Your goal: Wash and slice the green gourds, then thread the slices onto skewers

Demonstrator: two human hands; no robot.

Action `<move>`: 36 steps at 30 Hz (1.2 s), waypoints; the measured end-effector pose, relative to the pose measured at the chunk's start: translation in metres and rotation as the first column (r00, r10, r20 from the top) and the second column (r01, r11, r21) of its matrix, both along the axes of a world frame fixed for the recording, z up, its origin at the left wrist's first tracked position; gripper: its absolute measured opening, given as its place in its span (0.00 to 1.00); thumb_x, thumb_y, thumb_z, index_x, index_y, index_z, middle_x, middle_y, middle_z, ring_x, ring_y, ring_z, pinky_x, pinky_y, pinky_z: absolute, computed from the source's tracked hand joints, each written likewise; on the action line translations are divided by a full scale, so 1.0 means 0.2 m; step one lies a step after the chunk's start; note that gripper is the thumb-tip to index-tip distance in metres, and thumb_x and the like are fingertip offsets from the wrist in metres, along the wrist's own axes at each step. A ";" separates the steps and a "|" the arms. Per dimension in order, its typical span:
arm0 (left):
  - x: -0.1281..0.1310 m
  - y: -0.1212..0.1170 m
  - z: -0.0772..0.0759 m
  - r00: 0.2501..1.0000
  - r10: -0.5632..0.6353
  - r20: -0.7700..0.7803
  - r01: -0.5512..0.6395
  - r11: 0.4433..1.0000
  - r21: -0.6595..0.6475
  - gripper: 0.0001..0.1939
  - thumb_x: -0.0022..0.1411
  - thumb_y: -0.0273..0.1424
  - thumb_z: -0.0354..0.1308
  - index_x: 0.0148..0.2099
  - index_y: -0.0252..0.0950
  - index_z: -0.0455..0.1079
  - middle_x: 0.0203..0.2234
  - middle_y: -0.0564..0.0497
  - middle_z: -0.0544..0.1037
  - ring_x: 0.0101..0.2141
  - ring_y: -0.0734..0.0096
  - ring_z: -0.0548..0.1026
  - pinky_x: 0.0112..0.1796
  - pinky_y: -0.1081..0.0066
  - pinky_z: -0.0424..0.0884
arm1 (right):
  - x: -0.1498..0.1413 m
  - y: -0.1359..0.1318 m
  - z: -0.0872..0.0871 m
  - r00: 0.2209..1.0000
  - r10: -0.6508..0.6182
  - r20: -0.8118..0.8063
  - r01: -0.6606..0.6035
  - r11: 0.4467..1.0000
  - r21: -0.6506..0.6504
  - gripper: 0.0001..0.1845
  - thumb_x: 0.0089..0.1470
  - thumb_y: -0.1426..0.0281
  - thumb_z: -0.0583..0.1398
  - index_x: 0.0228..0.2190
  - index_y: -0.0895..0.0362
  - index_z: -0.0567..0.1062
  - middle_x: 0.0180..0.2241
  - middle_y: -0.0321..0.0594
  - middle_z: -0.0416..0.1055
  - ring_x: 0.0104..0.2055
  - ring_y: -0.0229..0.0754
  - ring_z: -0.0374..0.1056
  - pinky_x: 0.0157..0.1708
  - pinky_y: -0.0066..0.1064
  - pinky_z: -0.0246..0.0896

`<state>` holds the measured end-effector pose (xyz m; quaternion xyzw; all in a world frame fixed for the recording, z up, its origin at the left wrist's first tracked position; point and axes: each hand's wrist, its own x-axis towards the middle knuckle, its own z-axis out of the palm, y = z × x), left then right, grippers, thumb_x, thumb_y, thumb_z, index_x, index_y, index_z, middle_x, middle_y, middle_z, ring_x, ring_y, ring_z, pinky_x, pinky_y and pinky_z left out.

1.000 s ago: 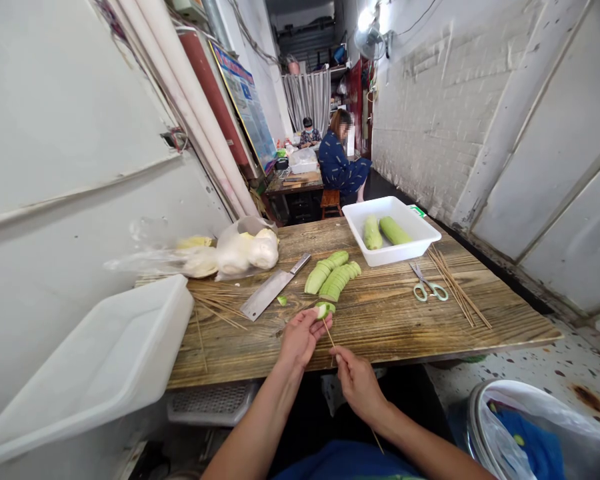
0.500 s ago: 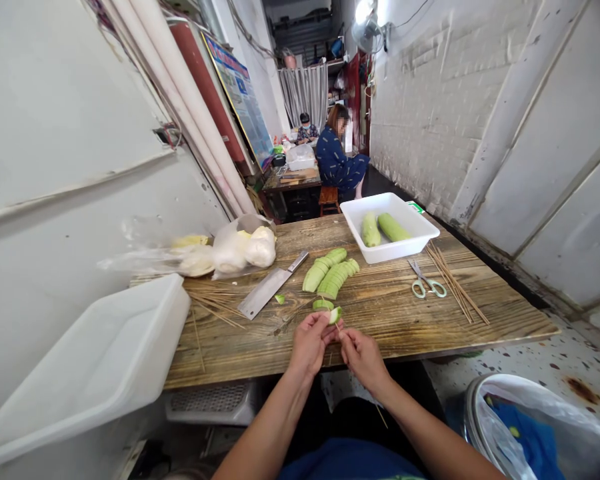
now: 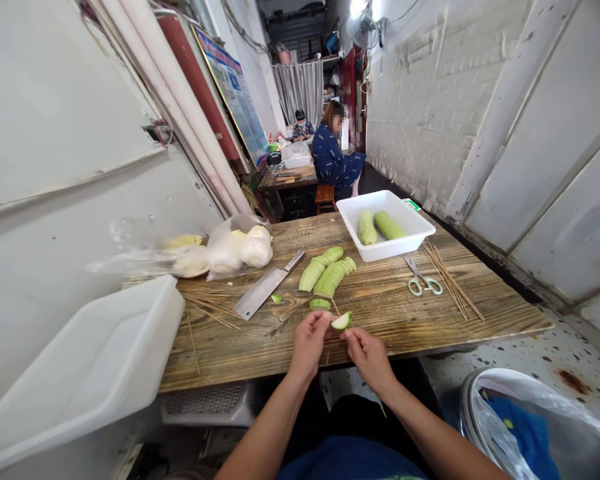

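My left hand (image 3: 309, 341) pinches a pale green cucumber slice (image 3: 341, 321) just above the near edge of the wooden table (image 3: 380, 313). My right hand (image 3: 367, 357) is closed on a thin bamboo skewer (image 3: 335, 308) that runs through the slice; its tip shows beyond it. Another slice (image 3: 320, 304) lies on the table right ahead. Two rows of cut cucumber slices (image 3: 327, 272) lie behind it.
A cleaver (image 3: 265, 289) lies left of the slices, with loose skewers (image 3: 213, 308) and a plastic bag of white food (image 3: 230, 252) beyond. A white tub (image 3: 385, 224) holds two peeled cucumbers. Scissors (image 3: 421, 280) and more skewers (image 3: 450, 280) lie at right. A white bin (image 3: 80, 360) sits at left, a lined pail (image 3: 525, 420) at right. People sit at the far table.
The slice has slid further along the skewer and turned flat-side up. My right hand has come up close to my left at the table edge.
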<state>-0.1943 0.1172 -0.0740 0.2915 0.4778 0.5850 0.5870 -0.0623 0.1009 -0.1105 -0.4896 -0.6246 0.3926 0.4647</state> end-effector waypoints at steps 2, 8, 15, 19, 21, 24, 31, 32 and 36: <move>-0.08 0.05 0.03 0.994 0.066 -0.090 -0.059 0.995 0.080 0.06 0.50 0.23 0.62 0.32 0.36 0.73 0.33 0.48 0.78 0.42 0.67 0.74 0.46 0.72 0.66 | 0.03 0.00 -0.02 0.998 -0.012 -0.056 0.009 0.999 -0.037 0.19 0.58 0.59 0.50 0.30 0.58 0.73 0.14 0.29 0.56 0.16 0.34 0.54 0.18 0.24 0.48; -0.23 0.22 0.01 0.819 -0.060 -0.571 0.278 0.912 0.302 0.17 0.44 0.18 0.63 0.36 0.43 0.74 0.42 0.49 0.75 0.52 0.61 0.65 0.58 0.62 0.50 | 0.06 0.00 -0.04 0.989 0.002 -0.145 -0.016 0.995 -0.095 0.20 0.58 0.58 0.50 0.31 0.60 0.73 0.13 0.27 0.53 0.15 0.33 0.50 0.17 0.24 0.45; -0.21 0.23 -0.12 0.550 0.124 -0.826 0.296 0.896 0.332 0.08 0.50 0.26 0.62 0.35 0.41 0.72 0.35 0.47 0.73 0.43 0.61 0.68 0.51 0.63 0.58 | 0.06 0.01 -0.06 0.990 0.011 -0.140 -0.024 0.995 -0.094 0.19 0.58 0.58 0.51 0.31 0.60 0.72 0.13 0.27 0.52 0.15 0.33 0.50 0.17 0.24 0.44; -0.20 0.21 -0.15 0.267 0.222 -0.938 0.385 0.868 0.315 0.05 0.56 0.27 0.56 0.37 0.39 0.70 0.35 0.46 0.72 0.41 0.61 0.68 0.46 0.62 0.62 | 0.06 0.02 -0.07 0.992 0.011 -0.122 -0.023 0.995 -0.095 0.18 0.58 0.59 0.51 0.30 0.59 0.72 0.13 0.27 0.52 0.15 0.32 0.49 0.16 0.24 0.44; -0.19 0.20 -0.16 0.120 0.264 -0.957 0.414 0.863 0.290 0.05 0.59 0.27 0.54 0.38 0.37 0.69 0.35 0.46 0.72 0.41 0.62 0.68 0.44 0.62 0.63 | 0.06 0.02 -0.07 0.993 0.010 -0.119 -0.021 0.996 -0.091 0.18 0.58 0.59 0.51 0.30 0.59 0.72 0.13 0.27 0.53 0.15 0.33 0.49 0.16 0.24 0.44; -0.18 0.20 -0.15 -0.011 0.296 -0.955 0.451 0.854 0.259 0.06 0.60 0.27 0.53 0.40 0.37 0.68 0.37 0.47 0.72 0.40 0.63 0.68 0.42 0.64 0.64 | 0.05 0.02 -0.06 0.993 0.015 -0.114 -0.024 0.996 -0.083 0.17 0.58 0.60 0.51 0.30 0.59 0.72 0.13 0.27 0.53 0.15 0.33 0.49 0.16 0.24 0.45; -0.13 0.20 -0.17 -0.030 0.256 -0.966 0.415 0.883 0.220 0.10 0.59 0.34 0.54 0.43 0.37 0.64 0.36 0.47 0.73 0.37 0.65 0.71 0.37 0.68 0.65 | 0.06 0.02 -0.07 0.997 -0.002 -0.077 -0.003 0.998 -0.063 0.17 0.57 0.60 0.51 0.30 0.59 0.73 0.13 0.27 0.53 0.16 0.33 0.50 0.17 0.24 0.45; -0.12 0.20 -0.18 -0.026 0.260 -0.965 0.396 0.889 0.229 0.10 0.59 0.35 0.54 0.43 0.36 0.64 0.36 0.47 0.73 0.36 0.65 0.71 0.36 0.68 0.65 | 0.06 0.02 -0.07 0.997 -0.002 -0.077 -0.003 0.998 -0.062 0.17 0.57 0.60 0.51 0.30 0.59 0.73 0.13 0.27 0.53 0.16 0.33 0.50 0.17 0.24 0.45; -0.10 0.21 -0.21 -0.001 0.274 -0.962 0.326 0.909 0.259 0.10 0.58 0.32 0.53 0.43 0.35 0.64 0.34 0.46 0.73 0.34 0.64 0.72 0.35 0.68 0.66 | 0.06 0.02 -0.06 0.996 0.003 -0.090 -0.009 0.998 -0.065 0.17 0.58 0.61 0.51 0.30 0.59 0.73 0.13 0.27 0.53 0.16 0.33 0.50 0.17 0.24 0.45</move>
